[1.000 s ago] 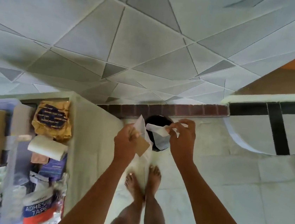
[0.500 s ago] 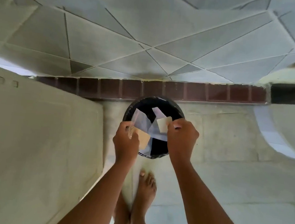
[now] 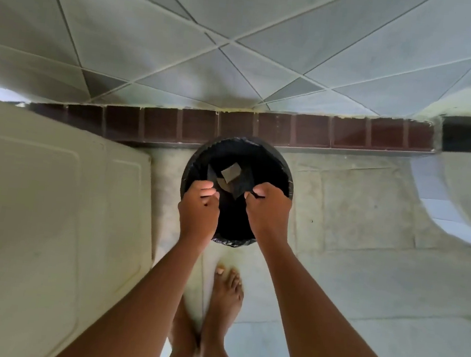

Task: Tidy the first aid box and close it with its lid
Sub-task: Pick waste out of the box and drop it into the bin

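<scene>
Pale wall tiles (image 3: 245, 32) cut by diagonal grout lines are filling the upper view, with soft daylight falling across them. A band of dark red-brown tiles (image 3: 234, 125) is running along the wall's foot. Worn, pale floor tiles (image 3: 366, 252) are spreading below, and a cream cabinet side (image 3: 33, 214) is standing at left.

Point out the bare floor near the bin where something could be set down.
Free: the pale floor right of the black bin, up to the brick strip and the curved white edge. Crowded: the bin's mouth, where left hand and right hand hover over dropped scraps; bare feet stand below.
</scene>
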`<state>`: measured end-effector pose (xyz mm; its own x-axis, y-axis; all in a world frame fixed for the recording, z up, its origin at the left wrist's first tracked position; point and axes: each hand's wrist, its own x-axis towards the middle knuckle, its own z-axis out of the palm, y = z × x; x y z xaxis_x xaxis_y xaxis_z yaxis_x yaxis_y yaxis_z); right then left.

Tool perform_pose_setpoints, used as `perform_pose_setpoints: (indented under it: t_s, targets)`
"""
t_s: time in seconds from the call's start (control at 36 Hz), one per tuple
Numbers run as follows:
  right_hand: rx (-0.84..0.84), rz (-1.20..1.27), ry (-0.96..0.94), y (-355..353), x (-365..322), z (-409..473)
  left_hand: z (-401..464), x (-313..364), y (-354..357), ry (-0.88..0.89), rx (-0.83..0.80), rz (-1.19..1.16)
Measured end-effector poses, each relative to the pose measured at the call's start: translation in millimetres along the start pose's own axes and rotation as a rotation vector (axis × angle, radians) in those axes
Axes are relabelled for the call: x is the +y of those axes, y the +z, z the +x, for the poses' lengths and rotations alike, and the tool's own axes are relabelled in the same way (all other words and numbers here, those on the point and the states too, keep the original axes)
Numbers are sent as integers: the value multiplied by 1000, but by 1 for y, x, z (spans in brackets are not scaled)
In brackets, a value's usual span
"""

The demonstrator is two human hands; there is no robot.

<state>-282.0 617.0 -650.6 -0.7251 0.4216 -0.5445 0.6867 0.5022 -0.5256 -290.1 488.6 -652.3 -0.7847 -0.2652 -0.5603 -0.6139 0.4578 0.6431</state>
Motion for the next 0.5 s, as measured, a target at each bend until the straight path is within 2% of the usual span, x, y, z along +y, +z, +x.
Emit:
perform_pose_setpoints:
  t_s: [0.17,0.28,0.39,0.5]
  targets:
    - [74,96,-89,-71,-52,-61,-66,71,-54,127,27,-113]
    - [127,293,-144,-129,-95,-116,-124,137,-106,189,60,-208]
    - [120,429,-187,-189,-145,-174,-184,191,-163,258,61,-275]
    - [70,463,-252,-250,-196,-244,-254,241,-228,292,112,-330]
